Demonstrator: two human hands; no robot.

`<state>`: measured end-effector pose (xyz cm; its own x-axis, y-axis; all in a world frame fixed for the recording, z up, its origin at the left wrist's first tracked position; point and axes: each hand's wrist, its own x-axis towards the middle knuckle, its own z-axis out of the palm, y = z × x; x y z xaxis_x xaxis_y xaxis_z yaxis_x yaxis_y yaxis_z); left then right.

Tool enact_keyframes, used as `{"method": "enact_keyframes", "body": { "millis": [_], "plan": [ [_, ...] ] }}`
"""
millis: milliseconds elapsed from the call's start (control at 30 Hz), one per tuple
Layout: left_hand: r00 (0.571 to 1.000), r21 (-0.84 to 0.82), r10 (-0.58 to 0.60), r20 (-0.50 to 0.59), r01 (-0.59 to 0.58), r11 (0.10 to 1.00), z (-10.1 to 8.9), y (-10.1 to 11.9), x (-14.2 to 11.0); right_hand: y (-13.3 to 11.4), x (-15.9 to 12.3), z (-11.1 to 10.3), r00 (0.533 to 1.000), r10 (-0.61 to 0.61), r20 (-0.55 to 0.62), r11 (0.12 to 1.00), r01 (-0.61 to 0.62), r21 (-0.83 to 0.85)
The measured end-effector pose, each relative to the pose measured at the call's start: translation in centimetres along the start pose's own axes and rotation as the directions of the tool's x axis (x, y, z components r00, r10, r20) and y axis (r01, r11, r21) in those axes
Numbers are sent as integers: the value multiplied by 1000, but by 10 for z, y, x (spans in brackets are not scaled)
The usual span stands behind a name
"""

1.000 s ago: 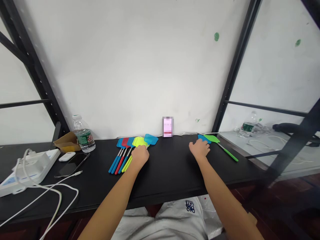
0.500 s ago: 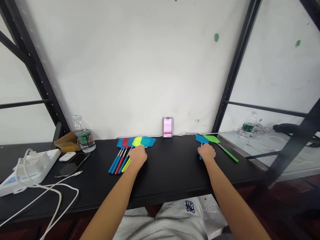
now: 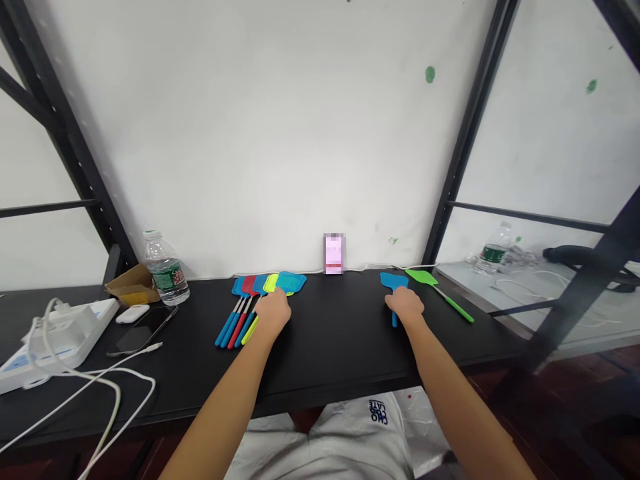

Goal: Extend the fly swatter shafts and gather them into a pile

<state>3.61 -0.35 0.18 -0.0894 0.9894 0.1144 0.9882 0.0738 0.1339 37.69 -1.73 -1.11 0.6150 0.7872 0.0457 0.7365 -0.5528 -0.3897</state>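
Observation:
My left hand [image 3: 273, 312] is closed around the shaft of a blue fly swatter [image 3: 292, 282], whose head points away from me. Just left of it lies an overlapping row of fly swatters: a yellow one [image 3: 271, 283], a red one [image 3: 249, 285] and several blue ones, handles toward me. On the right side of the desk, my right hand [image 3: 406, 305] grips another blue fly swatter [image 3: 393, 279], its handle end showing below the fingers. A green fly swatter [image 3: 459, 309] lies slanted just right of that hand. My fingers are partly hidden by the backs of the hands.
A phone [image 3: 334, 254] leans upright against the wall. At the left are a water bottle [image 3: 169, 275], a cardboard box [image 3: 131, 285], a white case [image 3: 133, 314], a dark phone [image 3: 143, 331] and a power strip [image 3: 95, 330] with white cables. Black metal posts [image 3: 467, 140] frame the desk.
My right hand has drawn the blue fly swatter a little left, away from the green one. My left hand stays at the row; the view has shifted slightly.

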Motion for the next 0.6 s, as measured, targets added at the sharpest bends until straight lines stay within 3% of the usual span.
{"method": "enact_keyframes", "body": {
  "millis": [200,367,500,600],
  "plan": [
    [998,38,3,-65,-1,999,5,-1,2,-1,-2,0,999,-37,29,999,36,13],
    [998,42,6,-59,-4,999,2,0,0,-8,-7,3,989,-121,-84,975,135,178],
    [998,33,11,-55,-9,999,2,0,-1,-18,-13,7,939,-299,-171,854,343,392],
    [999,14,12,-44,-11,1000,2,1,-1,-23,-18,12,927,-341,-155,762,369,532]
  ]
}}
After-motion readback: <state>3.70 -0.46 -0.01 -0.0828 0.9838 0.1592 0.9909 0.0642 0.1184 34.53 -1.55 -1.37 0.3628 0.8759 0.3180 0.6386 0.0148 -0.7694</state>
